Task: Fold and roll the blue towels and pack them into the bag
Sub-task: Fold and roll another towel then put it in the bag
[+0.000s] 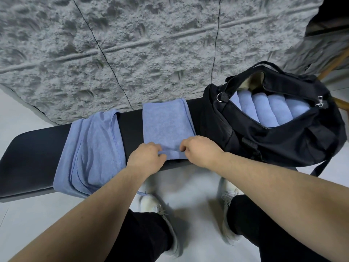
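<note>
Towels first, at left of centre: a loose pile of blue towels [90, 148] lies draped over the black bench [32, 152], waiting. Just right of it, mid-frame, the folded towel [166, 125] lies flat, its long axis running away from me toward the wall, near edge right under my knuckles. My left hand [146, 157] curls on that near hem, fingers pinching it; my right hand [200, 150] pinches the same hem beside it, both equally close. I judge the roll goes straight away from me. Far right, the black bag [283, 140] gapes open, rolled towels [268, 108] packed side by side inside.
</note>
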`<move>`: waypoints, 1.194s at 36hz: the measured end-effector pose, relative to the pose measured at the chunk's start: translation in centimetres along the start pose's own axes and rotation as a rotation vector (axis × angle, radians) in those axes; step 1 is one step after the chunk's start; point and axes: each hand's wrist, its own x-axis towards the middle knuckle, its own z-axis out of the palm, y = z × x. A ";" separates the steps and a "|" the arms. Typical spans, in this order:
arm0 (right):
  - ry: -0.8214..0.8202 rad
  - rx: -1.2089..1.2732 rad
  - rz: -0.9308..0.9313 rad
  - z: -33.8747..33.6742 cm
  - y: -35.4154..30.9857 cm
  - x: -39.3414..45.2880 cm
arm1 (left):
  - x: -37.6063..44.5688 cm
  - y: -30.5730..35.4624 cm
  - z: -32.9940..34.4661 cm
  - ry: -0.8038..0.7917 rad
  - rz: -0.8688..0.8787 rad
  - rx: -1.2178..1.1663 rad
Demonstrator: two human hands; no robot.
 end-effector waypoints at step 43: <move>0.161 -0.286 -0.126 0.1 -0.1 1.5 | -0.2 1.2 -0.2 0.161 0.099 0.315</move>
